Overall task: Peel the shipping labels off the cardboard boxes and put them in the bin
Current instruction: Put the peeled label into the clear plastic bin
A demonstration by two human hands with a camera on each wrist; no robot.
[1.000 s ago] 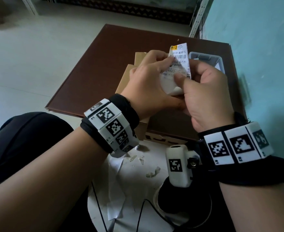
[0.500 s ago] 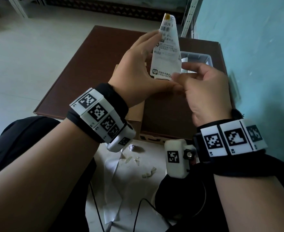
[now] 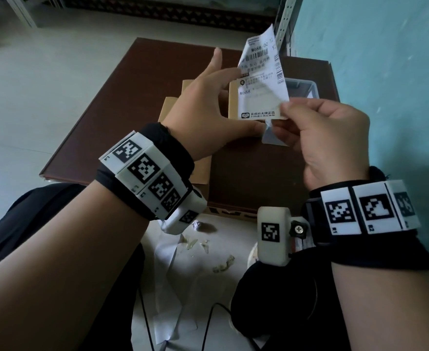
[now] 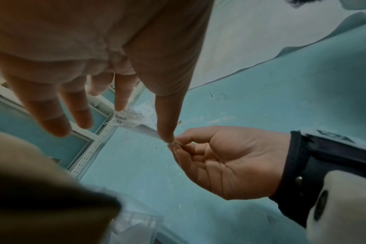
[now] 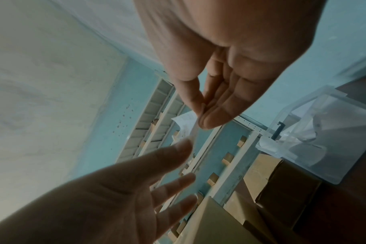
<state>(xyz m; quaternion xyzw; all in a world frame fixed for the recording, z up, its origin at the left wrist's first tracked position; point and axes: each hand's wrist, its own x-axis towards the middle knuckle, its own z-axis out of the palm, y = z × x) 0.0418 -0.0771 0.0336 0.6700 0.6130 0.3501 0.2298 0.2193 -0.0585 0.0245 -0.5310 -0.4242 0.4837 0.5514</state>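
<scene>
Right hand (image 3: 327, 138) pinches peeled shipping label (image 3: 261, 82) at lower corner, above cardboard boxes (image 3: 195, 171); left hand (image 3: 208, 102) open, thumb touching. Risk: sticky side clings to fingers, misses clear bin (image 3: 307, 88) behind.

The head view looks forward and down over both wrists at the table (image 3: 122, 102). Each wrist view looks up close along its palm; all three share the label (image 3: 261, 79) and bin (image 3: 307, 84).
</scene>
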